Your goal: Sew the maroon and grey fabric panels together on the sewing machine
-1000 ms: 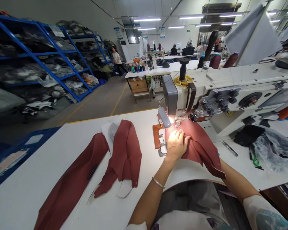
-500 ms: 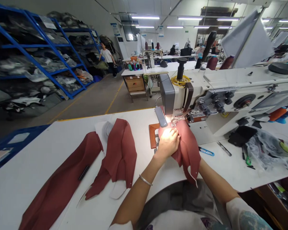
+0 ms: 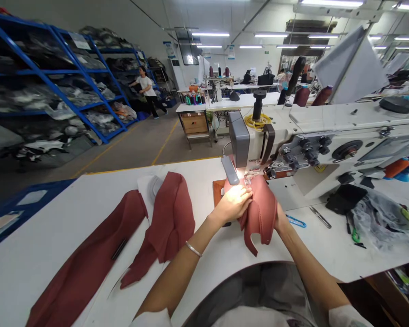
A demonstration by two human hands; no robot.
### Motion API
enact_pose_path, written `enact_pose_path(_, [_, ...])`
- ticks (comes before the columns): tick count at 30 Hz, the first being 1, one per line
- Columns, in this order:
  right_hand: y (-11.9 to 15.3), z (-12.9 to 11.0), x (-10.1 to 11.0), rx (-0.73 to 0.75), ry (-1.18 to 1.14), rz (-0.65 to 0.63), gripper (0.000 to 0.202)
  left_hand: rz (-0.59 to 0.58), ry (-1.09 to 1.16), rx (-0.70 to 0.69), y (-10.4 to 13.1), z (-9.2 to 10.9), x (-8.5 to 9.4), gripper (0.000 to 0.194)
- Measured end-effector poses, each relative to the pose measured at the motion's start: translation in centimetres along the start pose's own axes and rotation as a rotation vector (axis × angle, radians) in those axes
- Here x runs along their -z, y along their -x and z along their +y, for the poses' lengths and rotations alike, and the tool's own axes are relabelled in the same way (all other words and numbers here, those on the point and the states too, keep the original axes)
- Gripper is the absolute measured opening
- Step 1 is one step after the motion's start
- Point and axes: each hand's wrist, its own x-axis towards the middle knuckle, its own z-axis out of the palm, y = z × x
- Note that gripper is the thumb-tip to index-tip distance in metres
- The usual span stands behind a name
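Note:
A rust-red sewn fabric piece lies under the presser foot of a white industrial sewing machine. My left hand grips it just left of the foot, fingers bent and pressed together under the bright lamp. At the piece's right edge, my right hand holds it from the side and below, its fingers mostly hidden by the fabric. The near end, with a curved cutout, hangs toward me. Two more rust-red pieces, a folded one and a long one, rest on the table to the left.
Blue-handled thread snips and metal snips lie right of the fabric. Farther right sits a clear plastic bag. Blue shelves stand at the left, where a person walks. A dark pen-like object lies on the long piece.
The near end of the fabric has swung and spread, showing its cutout toward me. My right hand has come up along its right edge. My left hand stays by the presser foot.

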Motion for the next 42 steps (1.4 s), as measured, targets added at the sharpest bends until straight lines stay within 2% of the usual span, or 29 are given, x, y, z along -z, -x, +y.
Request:
enact_pose_path(1, [-0.1,0.0,0.4,-0.033,-0.046,-0.027,0.054,-0.021,0.003,-0.008,0.4,0.2,0.1,0.038])
enact_pose_path(3, [-0.4,0.0,1.1,-0.062,-0.105,-0.056,0.059,-0.067,-0.022,-0.018,1.1,1.0,-0.1,0.065])
enact_pose_path(5, [-0.8,-0.1,1.3,-0.007,-0.061,-0.038,0.055,-0.076,-0.091,-0.001,1.8,2.0,-1.2,0.082])
enact_pose_path(6, [-1.0,-0.1,1.2,0.037,-0.024,-0.027,0.052,-0.059,-0.141,0.019,2.1,2.4,-1.9,0.081])
enact_pose_path(9, [-1.3,-0.4,0.7,0.109,0.012,-0.015,0.055,0.039,-0.291,0.076,2.7,3.2,-4.1,0.051])
enact_pose_path(12, [-1.3,-0.8,0.7,0.05,-0.023,-0.037,0.047,0.088,-0.354,0.047,3.0,2.8,-4.8,0.044])
enact_pose_path(16, [-1.4,-1.4,1.0,-0.079,-0.041,-0.083,0.034,0.067,-0.331,-0.02,3.3,1.5,-3.4,0.043])
enact_pose_path(20, [-2.2,-1.7,1.0,-0.125,-0.022,-0.027,0.027,0.027,-0.305,-0.061,3.2,0.5,-2.1,0.045])
enact_pose_path(26, [-3.5,-1.9,1.1,-0.178,-0.017,-0.015,0.025,-0.013,-0.253,-0.04,2.1,0.0,-0.9,0.044])
enact_pose_path(33, [-4.4,-3.3,0.7,-0.251,-0.015,-0.02,0.026,-0.079,-0.14,-0.017,0.7,-0.6,1.0,0.037])
enact_pose_path(37, [-4.8,-3.5,0.7,-0.233,0.043,-0.028,0.026,-0.078,-0.136,-0.029,0.2,-1.0,1.4,0.035])
enact_pose_path(42, [-5.5,-3.3,0.6,-0.108,0.107,-0.078,0.031,-0.064,-0.159,-0.048,-0.1,-1.8,1.8,0.035])
